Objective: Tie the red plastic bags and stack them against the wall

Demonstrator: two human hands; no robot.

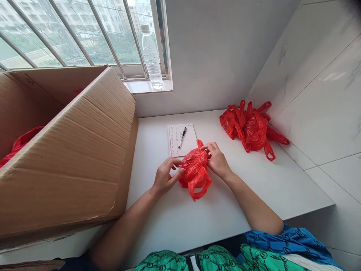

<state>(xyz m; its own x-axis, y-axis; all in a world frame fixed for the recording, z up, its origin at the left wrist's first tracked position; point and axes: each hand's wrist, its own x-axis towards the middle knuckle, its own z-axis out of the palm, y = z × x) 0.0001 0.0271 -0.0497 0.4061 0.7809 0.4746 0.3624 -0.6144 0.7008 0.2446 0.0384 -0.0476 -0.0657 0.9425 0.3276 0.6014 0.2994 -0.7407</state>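
A knotted red plastic bag (195, 171) rests on the white table in front of me, its handles sticking out at the top and bottom. My left hand (167, 175) is at the bag's left side, thumb and fingers apart, with the fingertips at the plastic. On the other side, my right hand (216, 160) pinches the bag close to its gathered neck and upper handle. What the bag contains is hidden. Just behind it lies a notebook page with writing (175, 141), and a black-and-clear pen (182, 137) rests on the paper.
A large open cardboard box (93, 150) stands at the left, with red plastic inside. Several red plastic bags (252, 126) lie piled by the tiled wall at the back right. A water bottle (151, 60) stands on the sill of the barred window. The white table (270, 188) ends near me.
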